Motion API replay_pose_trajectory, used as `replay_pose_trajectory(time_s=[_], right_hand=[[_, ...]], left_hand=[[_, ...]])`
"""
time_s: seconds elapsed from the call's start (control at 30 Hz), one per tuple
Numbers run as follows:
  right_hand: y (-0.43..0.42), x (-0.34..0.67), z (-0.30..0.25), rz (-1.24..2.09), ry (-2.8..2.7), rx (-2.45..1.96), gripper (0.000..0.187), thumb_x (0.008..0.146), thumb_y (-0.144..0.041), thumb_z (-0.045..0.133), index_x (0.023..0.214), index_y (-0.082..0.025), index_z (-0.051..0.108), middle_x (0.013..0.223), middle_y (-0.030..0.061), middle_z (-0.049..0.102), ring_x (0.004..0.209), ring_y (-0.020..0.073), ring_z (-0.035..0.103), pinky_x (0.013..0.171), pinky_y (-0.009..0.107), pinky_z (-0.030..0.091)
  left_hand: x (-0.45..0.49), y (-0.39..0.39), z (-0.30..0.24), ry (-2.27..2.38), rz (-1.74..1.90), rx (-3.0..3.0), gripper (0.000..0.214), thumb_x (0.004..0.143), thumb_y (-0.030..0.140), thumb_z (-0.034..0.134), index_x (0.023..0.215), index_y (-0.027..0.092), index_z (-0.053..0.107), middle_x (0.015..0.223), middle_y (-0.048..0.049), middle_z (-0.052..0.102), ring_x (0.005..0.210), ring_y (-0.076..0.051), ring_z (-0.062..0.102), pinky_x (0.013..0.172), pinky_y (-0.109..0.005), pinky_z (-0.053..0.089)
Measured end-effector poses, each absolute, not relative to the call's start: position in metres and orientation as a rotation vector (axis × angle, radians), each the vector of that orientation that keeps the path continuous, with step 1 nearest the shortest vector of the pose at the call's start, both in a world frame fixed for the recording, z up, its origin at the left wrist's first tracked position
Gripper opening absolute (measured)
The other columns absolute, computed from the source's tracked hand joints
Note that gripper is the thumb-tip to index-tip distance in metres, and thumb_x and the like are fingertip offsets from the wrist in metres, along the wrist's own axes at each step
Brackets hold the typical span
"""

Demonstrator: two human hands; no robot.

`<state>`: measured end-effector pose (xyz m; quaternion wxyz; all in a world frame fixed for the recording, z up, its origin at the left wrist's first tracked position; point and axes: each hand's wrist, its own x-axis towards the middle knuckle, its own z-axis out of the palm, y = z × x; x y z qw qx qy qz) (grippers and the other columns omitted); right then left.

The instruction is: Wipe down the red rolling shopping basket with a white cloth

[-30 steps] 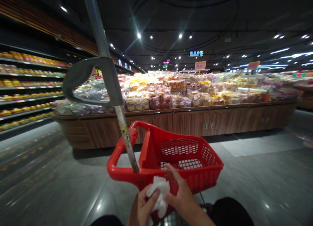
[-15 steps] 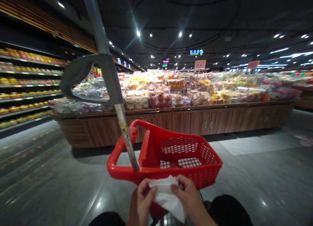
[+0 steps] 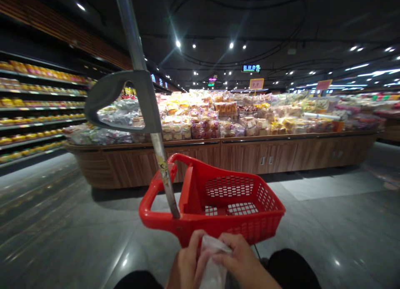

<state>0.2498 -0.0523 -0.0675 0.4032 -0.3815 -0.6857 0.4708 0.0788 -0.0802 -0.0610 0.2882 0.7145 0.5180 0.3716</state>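
Low in front of me, a thin white plastic bag (image 3: 214, 272) is pinched between my two hands, its lower end hanging down past the bottom of the view. My left hand (image 3: 191, 260) grips the bag's left side, with fingers bent round it. On the opposite side, my right hand (image 3: 239, 255) has thumb and fingers closed on the upper edge. A slit of the bag's top shows between the thumbs. Just beyond both hands stands a red shopping basket cart (image 3: 215, 223) with perforated walls.
A grey handle (image 3: 150, 101) on a metal pole (image 3: 163, 168) rises at the cart's left. Behind is a wooden display counter (image 3: 246, 153) piled with packaged baked goods (image 3: 204, 122). Stocked shelves (image 3: 34, 109) line the left. My dark-clothed knees (image 3: 292, 270) frame the bottom.
Both hands have moved slightly down with the bag. Its flat, spread-out top is now gathered and narrower between my fingers. The cart handle appears shifted a little to the right.
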Motion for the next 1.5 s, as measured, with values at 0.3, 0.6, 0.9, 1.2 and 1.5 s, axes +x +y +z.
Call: replay_pose_trajectory(time_s=[0.3,0.6,0.9,1.2,1.5], right_hand=[[0.021,0.256,-0.028,0.714,-1.940,-1.008,0.005,0.075,-0.020,0.058,0.073,-0.018,0.062,0.067,-0.0030,0.060,0.065,0.0133,0.054,0.060,0.022,0.039],[0.019,0.229,-0.054,0.167,-2.002,-1.077,0.020,0.084,-0.027,0.054,0.100,-0.025,0.067,0.099,0.0051,0.063,0.094,0.0201,0.056,0.085,0.033,0.044],[0.015,0.268,-0.081,0.381,-2.146,-0.954,0.032,0.079,-0.022,0.061,0.110,-0.025,0.064,0.107,0.0051,0.062,0.099,0.0215,0.055,0.087,0.035,0.045],[0.036,0.258,-0.087,0.487,-2.017,-0.822,0.020,0.086,-0.030,0.053,0.085,-0.021,0.071,0.081,0.0019,0.060,0.074,0.0135,0.057,0.065,0.023,0.044],[0.028,0.193,-0.058,0.361,-2.011,-0.963,0.025,0.080,-0.007,0.051,0.093,-0.022,0.066,0.084,0.0016,0.058,0.076,0.0129,0.056,0.069,0.022,0.043]], left_hand=[[0.055,-0.066,-0.047,1.593,1.537,2.001,0.035,0.082,0.036,0.052,0.113,0.025,0.042,0.071,0.0036,0.061,0.064,-0.013,0.059,0.064,-0.024,0.047],[0.016,-0.028,-0.033,2.188,1.690,2.556,0.026,0.080,0.040,0.051,0.092,0.018,0.053,0.091,-0.0093,0.063,0.092,-0.024,0.056,0.097,-0.047,0.029],[0.020,-0.034,-0.024,2.319,1.292,2.689,0.023,0.082,0.040,0.045,0.073,0.020,0.055,0.070,-0.0023,0.060,0.077,-0.021,0.053,0.091,-0.042,0.027],[0.018,-0.026,-0.023,2.334,1.357,2.646,0.025,0.083,0.037,0.042,0.072,0.019,0.056,0.071,-0.0036,0.061,0.078,-0.022,0.052,0.091,-0.042,0.026],[0.006,-0.014,-0.023,2.410,1.304,2.659,0.025,0.083,0.037,0.044,0.074,0.019,0.058,0.075,-0.0048,0.063,0.080,-0.024,0.054,0.092,-0.043,0.028]])
